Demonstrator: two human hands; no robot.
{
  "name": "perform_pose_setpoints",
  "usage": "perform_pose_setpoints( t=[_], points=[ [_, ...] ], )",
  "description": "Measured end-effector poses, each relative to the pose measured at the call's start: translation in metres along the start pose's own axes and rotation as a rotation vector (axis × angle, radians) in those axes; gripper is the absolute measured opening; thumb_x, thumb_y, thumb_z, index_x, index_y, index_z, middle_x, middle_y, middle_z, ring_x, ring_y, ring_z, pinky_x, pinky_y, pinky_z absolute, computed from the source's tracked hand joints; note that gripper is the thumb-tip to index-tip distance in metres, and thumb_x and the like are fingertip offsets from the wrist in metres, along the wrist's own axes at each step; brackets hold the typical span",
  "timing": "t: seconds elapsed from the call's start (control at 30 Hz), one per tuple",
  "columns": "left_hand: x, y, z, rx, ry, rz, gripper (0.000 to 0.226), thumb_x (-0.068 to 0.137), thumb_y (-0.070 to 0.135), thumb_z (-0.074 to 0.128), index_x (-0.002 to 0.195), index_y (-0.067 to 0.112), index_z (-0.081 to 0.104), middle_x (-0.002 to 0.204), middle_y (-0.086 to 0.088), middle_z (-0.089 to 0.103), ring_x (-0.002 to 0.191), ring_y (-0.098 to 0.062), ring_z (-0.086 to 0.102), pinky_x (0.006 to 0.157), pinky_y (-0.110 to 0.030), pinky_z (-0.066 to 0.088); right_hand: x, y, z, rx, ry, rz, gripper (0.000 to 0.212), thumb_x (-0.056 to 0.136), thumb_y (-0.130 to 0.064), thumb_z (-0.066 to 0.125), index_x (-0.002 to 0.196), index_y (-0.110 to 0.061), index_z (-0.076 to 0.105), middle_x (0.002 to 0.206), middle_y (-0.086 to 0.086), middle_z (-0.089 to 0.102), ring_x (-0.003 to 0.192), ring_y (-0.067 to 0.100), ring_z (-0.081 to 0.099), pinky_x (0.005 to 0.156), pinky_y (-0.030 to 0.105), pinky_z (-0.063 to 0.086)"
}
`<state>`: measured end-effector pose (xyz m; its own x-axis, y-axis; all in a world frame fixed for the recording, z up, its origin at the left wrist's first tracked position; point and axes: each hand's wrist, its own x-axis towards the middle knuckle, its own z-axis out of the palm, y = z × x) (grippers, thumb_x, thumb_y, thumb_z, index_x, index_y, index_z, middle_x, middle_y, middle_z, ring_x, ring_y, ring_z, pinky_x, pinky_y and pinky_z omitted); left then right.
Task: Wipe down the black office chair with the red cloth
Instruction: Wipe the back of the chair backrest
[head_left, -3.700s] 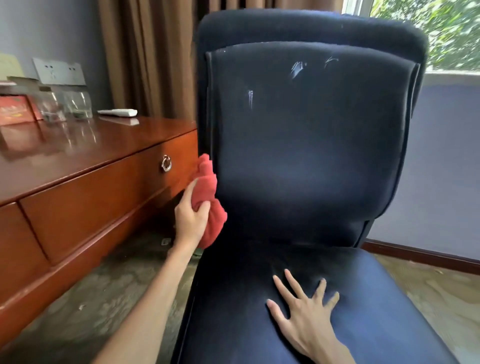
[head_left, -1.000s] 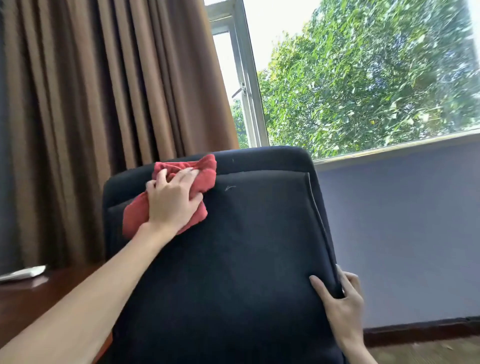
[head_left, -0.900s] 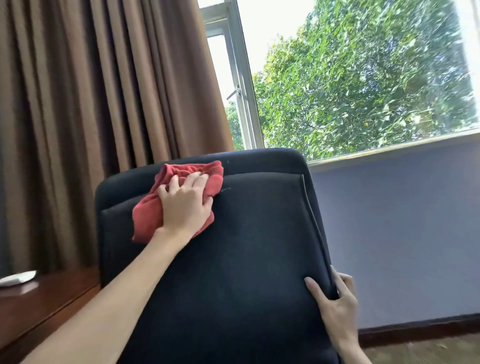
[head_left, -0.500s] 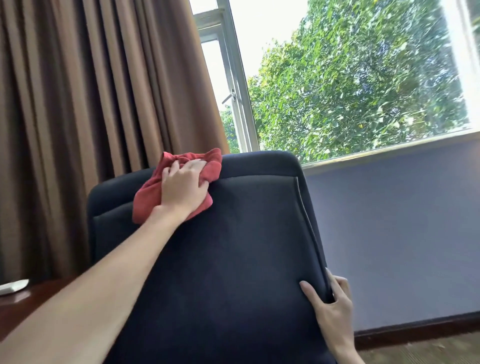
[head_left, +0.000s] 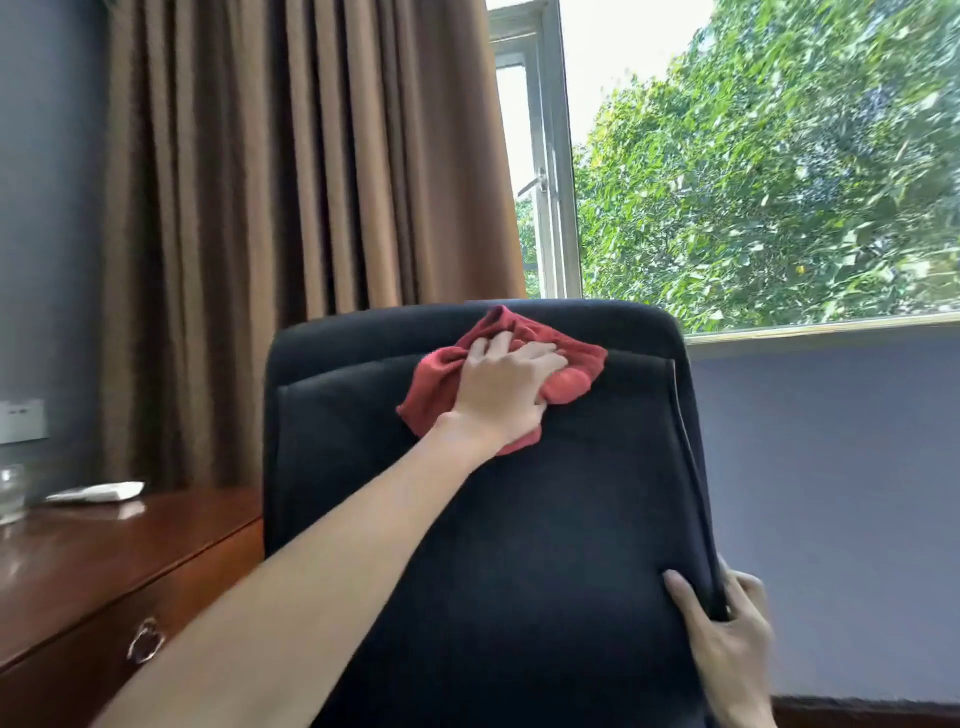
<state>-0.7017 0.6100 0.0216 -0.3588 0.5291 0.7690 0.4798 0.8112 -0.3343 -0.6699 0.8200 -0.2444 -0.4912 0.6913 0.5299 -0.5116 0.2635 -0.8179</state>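
Note:
The black office chair (head_left: 519, 545) fills the middle of the view, its tall backrest facing me. The red cloth (head_left: 436, 384) lies bunched against the upper backrest, just under the top edge and right of centre. My left hand (head_left: 504, 389) presses flat on the cloth, fingers spread over it. My right hand (head_left: 727, 639) grips the backrest's right edge low down, thumb on the front and fingers wrapped behind. The seat is out of view.
A brown wooden desk (head_left: 78, 566) with a ring-pull drawer stands at the left, touching the chair's side. A white remote (head_left: 98, 492) and a glass (head_left: 10, 493) sit on it. Brown curtains (head_left: 291, 182) and a window (head_left: 753, 156) are behind the chair.
My left hand has slid the cloth rightward along the top of the backrest, from its left part to right of centre. My right hand stays on the backrest's right edge.

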Motion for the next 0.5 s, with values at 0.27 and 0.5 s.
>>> perform_pose_setpoints(
  t=[0.27,0.5],
  points=[
    [-0.142,-0.141,-0.047,-0.013,0.221,-0.435,0.049,0.074,0.018,0.061,0.122,0.025,0.066,0.126,0.004,0.066,0.114,-0.032,0.056,0.101,-0.048,0.044,-0.007,-0.002,0.01,0.073,-0.031,-0.002,0.05,0.08,-0.024,0.081,0.127,-0.015,0.067,0.102,-0.007,0.055,0.093,-0.013,0.055,0.079,-0.003,0.036],
    [-0.088,-0.093,-0.02,-0.011,0.295,-0.48,0.042,0.069,0.019,0.05,0.105,0.017,0.071,0.106,-0.005,0.072,0.096,-0.037,0.063,0.089,-0.046,0.046,-0.007,-0.003,0.007,0.08,-0.039,-0.004,0.055,0.078,-0.025,0.082,0.13,-0.018,0.065,0.1,-0.008,0.052,0.096,-0.001,0.058,0.082,0.0,0.04]
  ],
)
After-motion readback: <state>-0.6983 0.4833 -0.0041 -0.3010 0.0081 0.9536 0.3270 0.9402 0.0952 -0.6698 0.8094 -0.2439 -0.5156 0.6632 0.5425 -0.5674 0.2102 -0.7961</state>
